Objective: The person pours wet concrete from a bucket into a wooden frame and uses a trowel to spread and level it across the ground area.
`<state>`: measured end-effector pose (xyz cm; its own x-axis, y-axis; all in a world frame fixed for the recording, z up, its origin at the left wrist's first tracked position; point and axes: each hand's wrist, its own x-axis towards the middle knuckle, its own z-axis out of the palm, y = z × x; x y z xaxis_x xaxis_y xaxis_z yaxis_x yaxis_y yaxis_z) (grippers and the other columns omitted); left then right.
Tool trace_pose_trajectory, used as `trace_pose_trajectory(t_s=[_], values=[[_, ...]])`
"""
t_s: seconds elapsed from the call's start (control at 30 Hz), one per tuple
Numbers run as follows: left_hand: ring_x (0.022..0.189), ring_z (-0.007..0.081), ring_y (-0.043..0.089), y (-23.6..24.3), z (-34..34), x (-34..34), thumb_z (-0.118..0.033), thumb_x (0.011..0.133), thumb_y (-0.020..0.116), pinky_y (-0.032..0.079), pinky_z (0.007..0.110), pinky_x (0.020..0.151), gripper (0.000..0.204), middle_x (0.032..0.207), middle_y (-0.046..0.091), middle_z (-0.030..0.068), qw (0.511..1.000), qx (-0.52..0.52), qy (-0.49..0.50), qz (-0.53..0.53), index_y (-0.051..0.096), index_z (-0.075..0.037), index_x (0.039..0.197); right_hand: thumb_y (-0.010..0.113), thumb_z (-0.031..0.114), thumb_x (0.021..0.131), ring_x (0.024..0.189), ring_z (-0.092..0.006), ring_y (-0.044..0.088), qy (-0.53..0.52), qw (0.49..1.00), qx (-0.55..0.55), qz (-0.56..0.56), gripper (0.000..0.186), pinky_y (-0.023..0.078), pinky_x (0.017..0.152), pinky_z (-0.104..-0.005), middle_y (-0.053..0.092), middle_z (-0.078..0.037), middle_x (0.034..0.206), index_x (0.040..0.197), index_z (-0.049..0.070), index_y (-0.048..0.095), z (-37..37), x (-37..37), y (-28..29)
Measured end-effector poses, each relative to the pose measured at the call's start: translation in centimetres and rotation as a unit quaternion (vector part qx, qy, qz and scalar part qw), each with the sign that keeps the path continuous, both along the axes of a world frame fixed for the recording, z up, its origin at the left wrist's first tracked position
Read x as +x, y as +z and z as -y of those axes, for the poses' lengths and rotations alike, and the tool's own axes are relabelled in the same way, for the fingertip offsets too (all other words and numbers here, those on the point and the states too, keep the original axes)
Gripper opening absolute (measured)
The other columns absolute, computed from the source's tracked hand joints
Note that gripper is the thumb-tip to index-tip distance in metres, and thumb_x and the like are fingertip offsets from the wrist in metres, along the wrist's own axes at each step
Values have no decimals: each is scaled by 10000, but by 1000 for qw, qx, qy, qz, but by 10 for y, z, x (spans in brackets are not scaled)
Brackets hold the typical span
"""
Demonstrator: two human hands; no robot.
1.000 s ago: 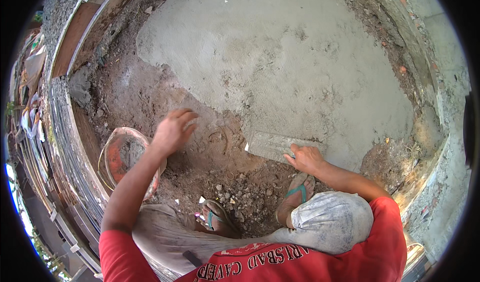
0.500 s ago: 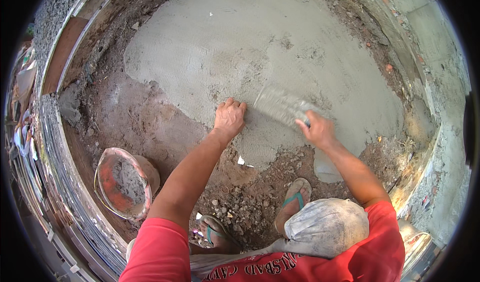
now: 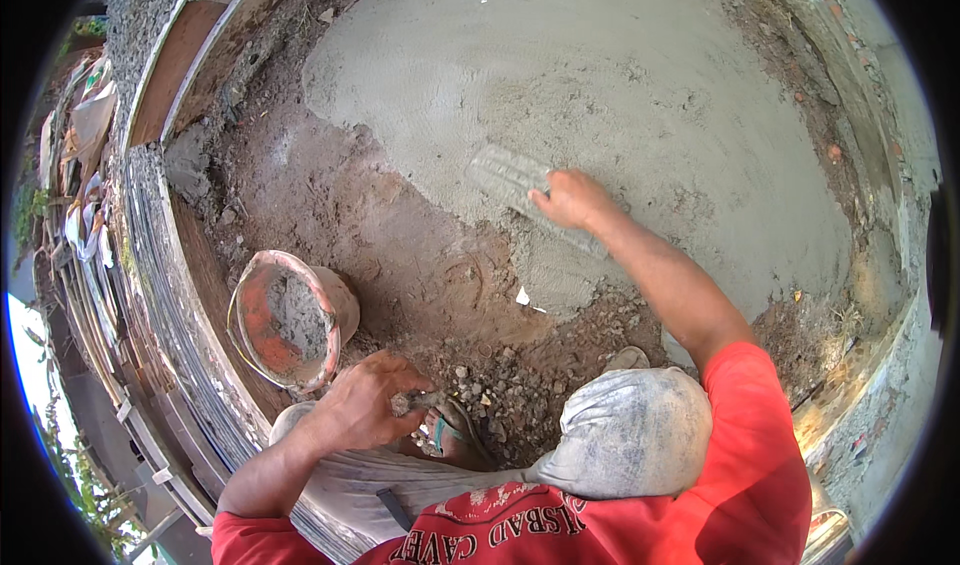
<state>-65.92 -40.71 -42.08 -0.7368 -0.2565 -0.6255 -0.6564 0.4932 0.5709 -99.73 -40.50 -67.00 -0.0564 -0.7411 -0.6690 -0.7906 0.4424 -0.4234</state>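
Note:
My right hand (image 3: 578,201) grips a flat rectangular finishing trowel (image 3: 503,175), which lies on wet grey mortar (image 3: 680,115) near the layer's left part. The trowel's handle is hidden under my fingers. My left hand (image 3: 372,397) is back near my knee, above the ground and just beyond the bucket's near side. Its fingers curl around a small rough grey lump (image 3: 405,403) that looks like mortar or stone.
An orange bucket (image 3: 262,317) part full of grey mix stands at the left, by a low board edge. Bare soil (image 3: 400,255) and gravel (image 3: 505,385) lie nearer me. A concrete wall (image 3: 890,385) bounds the right side.
My left hand has drawn back from the mortar's edge toward my knee and now holds a grey lump. The trowel in my right hand has shifted left relative to the mortar.

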Motion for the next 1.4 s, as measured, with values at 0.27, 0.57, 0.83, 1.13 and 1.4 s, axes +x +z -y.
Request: trace_pose_trajectory(t_s=[0.27,0.57,0.83,1.13,1.4], values=[[1120,351,634,-21,-5,-24,-180,750,743,517,455,968,329,1025,664,156,993,-4,-106,-47,716,-40,1046,568,402,1019,754,-386,722,175,979,-108,11,402,581,672,-488,709,-195,785,987,9,642,-150,95,-11],[996,231,663,-216,100,-95,-59,795,647,540,368,880,335,1057,686,100,993,45,104,-37,664,-110,1125,648,397,949,636,-341,712,211,958,-195,9,344,552,544,-480,695,-150,695,891,62,598,-181,94,12],[1201,299,575,-281,90,-127,-200,843,791,516,419,1023,365,1199,585,98,968,-237,-61,-61,675,-137,1183,658,395,939,664,-344,722,157,970,-184,20,345,560,565,-477,706,-147,711,913,54,612,-201,84,5],[1084,344,649,-298,92,-126,-182,875,743,555,425,944,249,1107,656,123,956,-287,-58,-19,712,-108,1110,647,428,945,659,-349,723,167,970,-177,9,385,558,574,-480,710,-155,712,927,45,613,-197,76,-2],[1044,363,660,-294,35,-158,-194,857,750,557,451,911,231,1073,660,134,955,-242,140,-102,730,-80,1057,652,426,941,661,-359,719,166,969,-181,12,388,560,576,-482,706,-162,699,952,40,618,-190,74,2]])
